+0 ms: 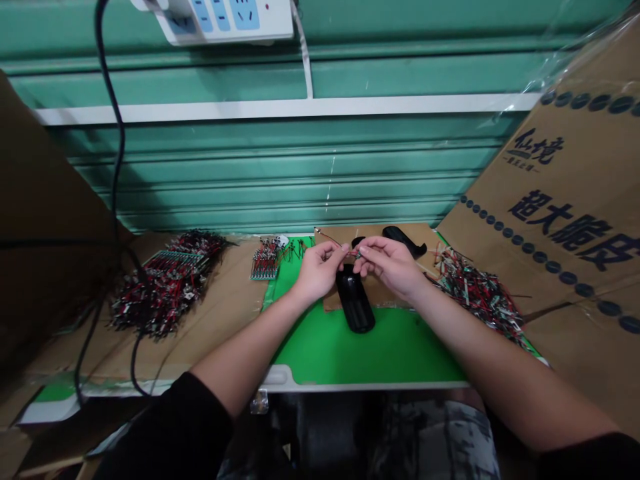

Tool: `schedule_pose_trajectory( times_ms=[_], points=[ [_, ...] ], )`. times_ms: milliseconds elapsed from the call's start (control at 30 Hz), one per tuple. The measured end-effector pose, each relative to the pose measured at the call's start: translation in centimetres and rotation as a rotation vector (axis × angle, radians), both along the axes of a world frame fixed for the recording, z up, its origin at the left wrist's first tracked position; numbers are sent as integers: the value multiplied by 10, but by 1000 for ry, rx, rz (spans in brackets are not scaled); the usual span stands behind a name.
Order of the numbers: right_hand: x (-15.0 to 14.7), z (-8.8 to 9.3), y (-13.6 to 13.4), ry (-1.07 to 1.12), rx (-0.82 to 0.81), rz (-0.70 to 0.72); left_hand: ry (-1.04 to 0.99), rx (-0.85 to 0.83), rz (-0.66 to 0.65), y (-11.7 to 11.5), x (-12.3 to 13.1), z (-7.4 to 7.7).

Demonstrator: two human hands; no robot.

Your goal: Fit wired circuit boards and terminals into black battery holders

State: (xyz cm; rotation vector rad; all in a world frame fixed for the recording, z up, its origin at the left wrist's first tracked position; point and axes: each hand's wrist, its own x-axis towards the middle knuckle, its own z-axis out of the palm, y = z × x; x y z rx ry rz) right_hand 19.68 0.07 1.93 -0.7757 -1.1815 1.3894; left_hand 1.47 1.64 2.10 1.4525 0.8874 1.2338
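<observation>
Above the green work surface, my left hand (321,268) pinches thin red and dark wires (327,236), with one end sticking out toward the back. Close to it, my right hand (387,262) is closed on the same wired piece, a small part (357,254) at its fingertips too tiny to make out clearly. Below both hands lies a glossy black elongated plastic shell (356,303), its upper end partly behind the fingers. A second black shell (404,240) rests behind my right hand on a cardboard sheet (333,298).
A big pile of wired circuit boards (160,287) lies at left, a smaller board set (265,260) nearer the middle. Another heap of wired parts (480,287) sits at right. Cardboard walls (565,200) flank the table. Black cables (117,167) hang at left; a power strip (225,20) is above.
</observation>
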Motion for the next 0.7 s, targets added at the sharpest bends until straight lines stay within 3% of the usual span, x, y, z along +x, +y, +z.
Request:
schedule_pose_trajectory(
  times_ms=[133,300,533,700],
  points=[
    [1,1,0,-127,16,30,6,33,30,2,-1,1],
    [6,5,-3,-335,-13,171,-13,57,-16,1,-3,5],
    [3,7,-7,-219,-129,245,2,67,-36,1,-4,8],
    [6,10,-7,-78,-166,200,38,59,85,5,-10,7]
  ],
)
